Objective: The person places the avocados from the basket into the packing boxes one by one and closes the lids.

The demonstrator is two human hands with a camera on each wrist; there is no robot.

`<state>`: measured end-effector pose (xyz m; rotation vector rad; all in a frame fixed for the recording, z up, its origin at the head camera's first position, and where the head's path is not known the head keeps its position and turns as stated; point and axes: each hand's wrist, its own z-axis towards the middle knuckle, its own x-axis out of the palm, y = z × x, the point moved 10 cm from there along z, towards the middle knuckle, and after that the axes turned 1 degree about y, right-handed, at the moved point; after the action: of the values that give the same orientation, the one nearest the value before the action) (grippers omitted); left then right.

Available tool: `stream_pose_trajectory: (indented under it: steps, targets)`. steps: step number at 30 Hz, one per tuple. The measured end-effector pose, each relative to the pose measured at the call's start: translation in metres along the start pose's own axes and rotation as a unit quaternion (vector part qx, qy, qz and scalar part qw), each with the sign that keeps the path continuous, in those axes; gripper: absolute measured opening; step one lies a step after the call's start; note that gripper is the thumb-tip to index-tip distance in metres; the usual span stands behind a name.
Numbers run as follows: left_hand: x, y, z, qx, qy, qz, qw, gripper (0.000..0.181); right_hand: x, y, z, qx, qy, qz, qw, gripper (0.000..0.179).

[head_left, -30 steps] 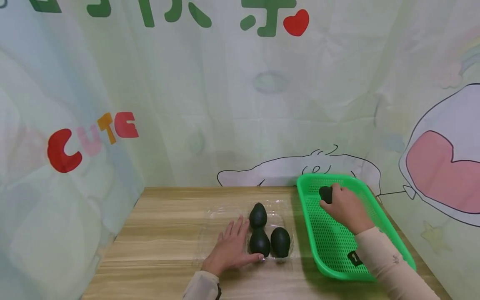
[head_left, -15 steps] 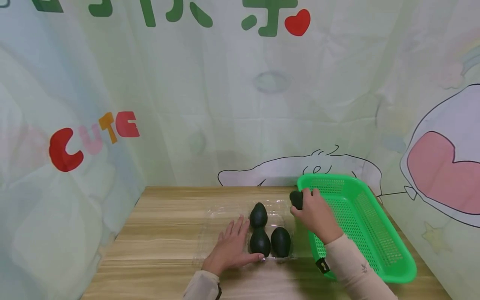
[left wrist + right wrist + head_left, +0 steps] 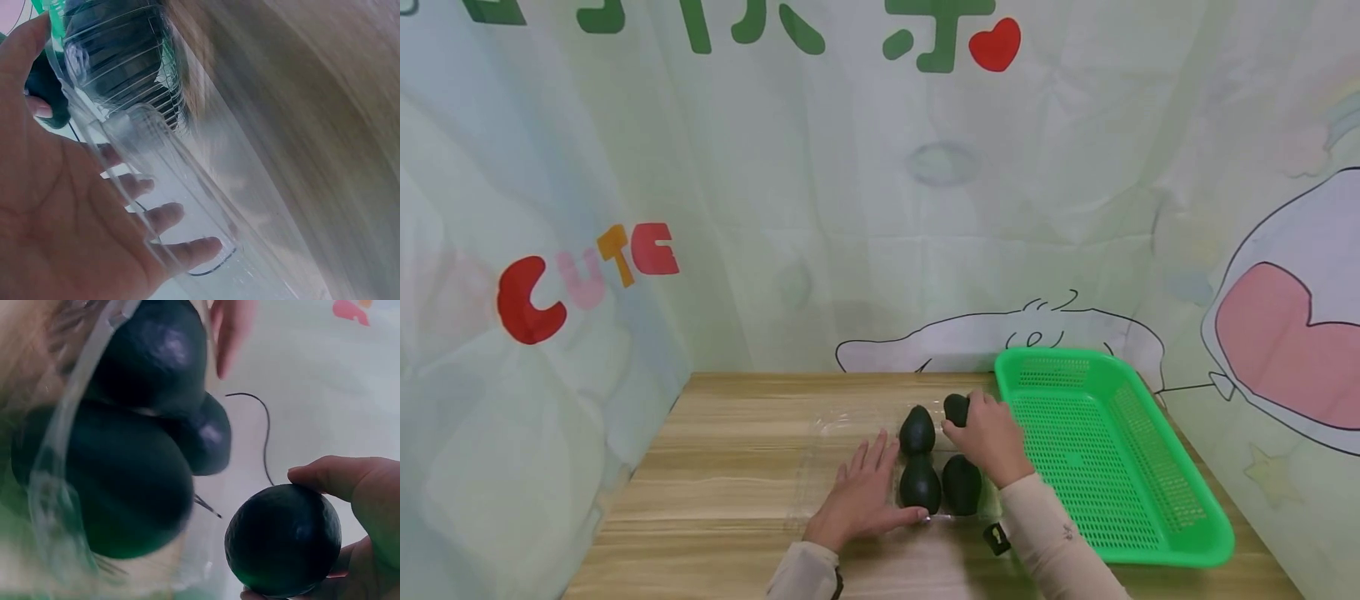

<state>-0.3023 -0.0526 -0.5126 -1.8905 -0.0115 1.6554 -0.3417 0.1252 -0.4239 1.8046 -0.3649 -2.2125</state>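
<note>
In the head view my right hand (image 3: 992, 437) grips a dark green avocado (image 3: 957, 410) at the back right corner of a clear plastic clamshell box (image 3: 850, 421). The right wrist view shows thumb and fingers around this avocado (image 3: 282, 540). Three more avocados lie in the box: one at the back (image 3: 917, 430), one in front of it (image 3: 920, 486), and one at the front right (image 3: 962, 485). My left hand (image 3: 861, 496) rests with spread, straight fingers on the box's left part, its thumb along the front rim by the front avocado.
A green perforated plastic basket (image 3: 1183, 467) stands to the right of the box on the wooden table (image 3: 700, 500). Behind the table hangs a printed curtain (image 3: 820, 250). A small black tag (image 3: 997, 538) shows by the right sleeve.
The right hand has carried the avocado leftward from above the green basket to the back right of the clear box. The left hand has stayed in place.
</note>
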Motion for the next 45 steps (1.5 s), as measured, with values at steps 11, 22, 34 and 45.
stream_pose_trajectory:
  steps: [11, 22, 34, 45]
  targets:
    - [0.000, -0.001, 0.001, 0.000, 0.001, 0.006, 1.0000, 0.118, 0.019, -0.001, 0.006, -0.001, -0.018, 0.008, 0.9998, 0.061]
    - [-0.001, -0.001, 0.000, -0.007, 0.005, 0.002, 1.0000, 0.118, 0.038, -0.006, 0.009, 0.036, 0.005, -0.007, 0.9993, 0.061]
    - [-0.002, -0.003, -0.001, -0.003, 0.007, 0.003, 1.0000, 0.118, 0.053, -0.003, 0.014, 0.013, 0.007, -0.037, 0.9992, 0.055]
    - [-0.003, -0.003, -0.003, -0.002, 0.007, 0.001, 1.0000, 0.116, 0.046, -0.001, 0.011, -0.003, -0.015, -0.030, 0.9994, 0.036]
